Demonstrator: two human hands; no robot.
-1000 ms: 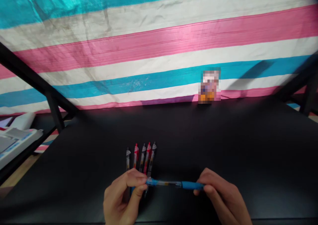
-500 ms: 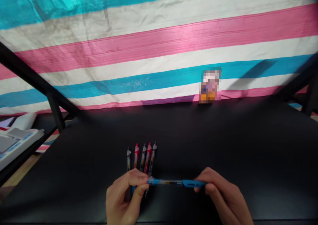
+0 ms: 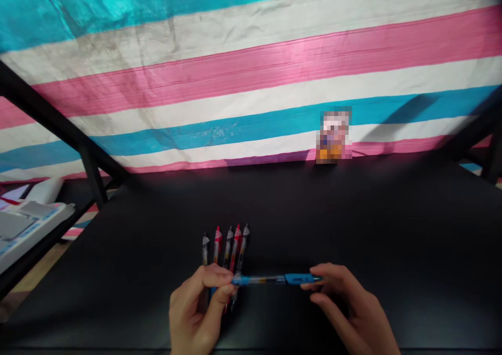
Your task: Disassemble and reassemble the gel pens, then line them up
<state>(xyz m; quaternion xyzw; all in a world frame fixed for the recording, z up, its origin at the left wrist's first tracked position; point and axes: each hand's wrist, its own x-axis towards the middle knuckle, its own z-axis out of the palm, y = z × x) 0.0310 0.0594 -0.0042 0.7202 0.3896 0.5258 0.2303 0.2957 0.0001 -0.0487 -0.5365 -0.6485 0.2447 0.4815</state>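
Observation:
A blue pen [image 3: 274, 279] lies level between my two hands, just above the black table [image 3: 353, 224]. My left hand [image 3: 200, 313] pinches its left end with thumb and fingers. My right hand [image 3: 347, 308] pinches its right end, at the blue grip. Behind my left hand several pens [image 3: 225, 248], red and black, lie side by side on the table with their tips pointing away from me; their near ends are hidden by my fingers.
A striped sheet [image 3: 251, 72] in cyan, white and pink hangs behind the table. A small blurred packet [image 3: 333, 135] stands at the table's far edge. Black frame bars [image 3: 63, 130] run at the left, with a white device [image 3: 27, 229] beyond them.
The blue pen and both hands have risen slightly and shifted a little away from me. The row of pens has not moved.

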